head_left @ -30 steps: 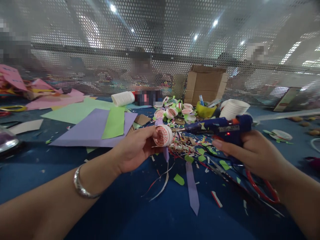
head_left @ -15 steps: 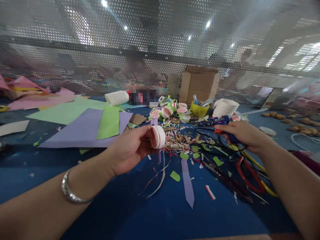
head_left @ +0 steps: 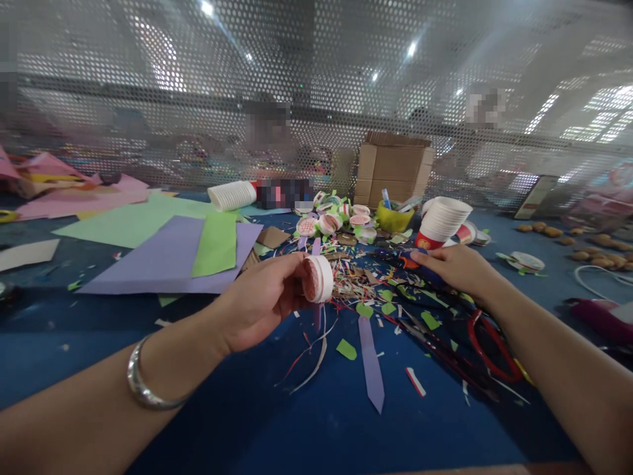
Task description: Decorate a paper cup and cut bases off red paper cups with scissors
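Over the smooth blue tabletop (head_left: 306, 429), I have a short, round, white paper cup piece (head_left: 320, 278) with red patterning pinched between the thumb and fingers of the left hand (head_left: 267, 290). Beyond it lie tangled, thin paper shreds (head_left: 355, 282). To the right, my right hand (head_left: 462, 269) is closed around a blue glue gun (head_left: 428, 264) with an orange trigger. A flat purple paper strip (head_left: 370, 366), pointed at one end, lies nearer the camera. Farther back, I see a yellow bowl (head_left: 393, 219) holding pen-like sticks (head_left: 386, 198), nested white paper cups (head_left: 444, 219) and a creased brown cardboard box (head_left: 393, 168).
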Demonstrator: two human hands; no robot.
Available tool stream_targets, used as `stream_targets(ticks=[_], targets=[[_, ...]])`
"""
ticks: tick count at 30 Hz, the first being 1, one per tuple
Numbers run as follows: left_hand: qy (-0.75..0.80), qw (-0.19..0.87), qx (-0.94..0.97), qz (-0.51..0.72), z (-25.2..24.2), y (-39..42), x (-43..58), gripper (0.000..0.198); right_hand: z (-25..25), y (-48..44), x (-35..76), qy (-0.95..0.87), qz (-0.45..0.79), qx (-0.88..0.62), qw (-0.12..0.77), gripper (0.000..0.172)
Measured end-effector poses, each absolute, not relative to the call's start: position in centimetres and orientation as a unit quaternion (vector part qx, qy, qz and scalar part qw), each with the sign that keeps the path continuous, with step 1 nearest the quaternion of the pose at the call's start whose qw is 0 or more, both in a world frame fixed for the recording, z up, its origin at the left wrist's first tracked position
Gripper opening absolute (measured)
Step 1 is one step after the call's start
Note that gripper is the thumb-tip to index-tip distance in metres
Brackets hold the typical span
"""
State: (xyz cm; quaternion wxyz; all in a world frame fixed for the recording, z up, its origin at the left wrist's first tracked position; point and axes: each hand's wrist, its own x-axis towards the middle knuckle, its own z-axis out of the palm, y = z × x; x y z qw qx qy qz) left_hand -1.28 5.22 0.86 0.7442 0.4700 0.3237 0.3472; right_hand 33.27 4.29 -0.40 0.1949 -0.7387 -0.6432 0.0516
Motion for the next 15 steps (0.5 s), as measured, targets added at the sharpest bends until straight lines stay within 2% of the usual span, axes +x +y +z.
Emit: stream_targets(ticks=[3, 8, 12, 15], targets=[[0.324, 0.745, 0.468, 0.348, 1.1, 5.0, -1.1, 0.028, 0.0, 3.9, 32.2, -0.635, 0.023, -0.754, 0.166, 0.049], [0.329, 0.739, 0.466, 0.357, 1.0, 5.1, -1.1, 0.029, 1.2, 2.5, 28.8, -0.649, -0.04, -0.735, 0.193, 0.036], [0.328, 0.738, 0.473, 0.352, 0.8, 5.3, -1.0, 0.025, 1.3, 1.6, 26.8, -0.735, 0.029, -0.651, 0.188, 0.023], [0.343, 0.735, 0.464, 0.356, 0.8, 5.4, -1.0, 0.023, 1.0, 1.3, 26.4, -0.775, 0.065, -0.609, 0.159, 0.021]])
